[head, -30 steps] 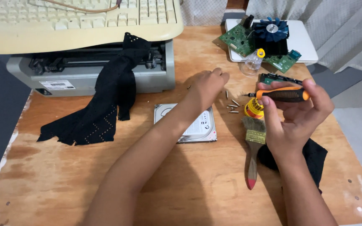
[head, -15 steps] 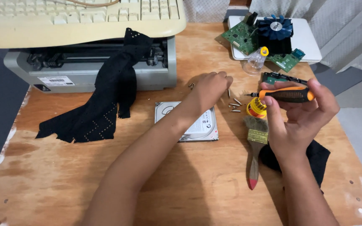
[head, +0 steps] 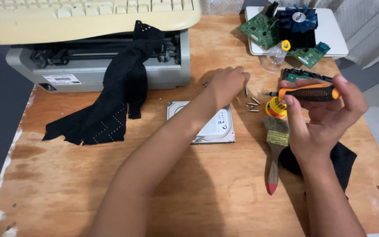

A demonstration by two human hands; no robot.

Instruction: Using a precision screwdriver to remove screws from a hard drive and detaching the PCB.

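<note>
The right hand (head: 325, 118) grips an orange-and-black screwdriver (head: 305, 92) level above the table. The left hand (head: 227, 83), fingers curled, reaches the loose small metal screws (head: 252, 105), far right of the silver hard drive (head: 207, 125). Screws seem already out; the drive's cover remains on.

Near half of counter (head: 66, 188) open wood: broad free lane along front edge. Far left blocked: printer (head: 97, 66) with keyboard (head: 88, 17) on top, black cloth (head: 110, 101) trailing down onto wood. Centre: hard drive (head: 218, 129) flat, left forearm lying across it. Loose screws (head: 252, 105) scattered just beyond left hand (head: 227, 83). Right side crowded: paintbrush (head: 275, 153), yellow round case (head: 276, 107), second black cloth (head: 343, 160) under right hand (head: 325, 118) holding screwdriver (head: 308, 92). Far right corner: circuit boards with fan (head: 294, 26), small clear bottle (head: 276, 55).
</note>
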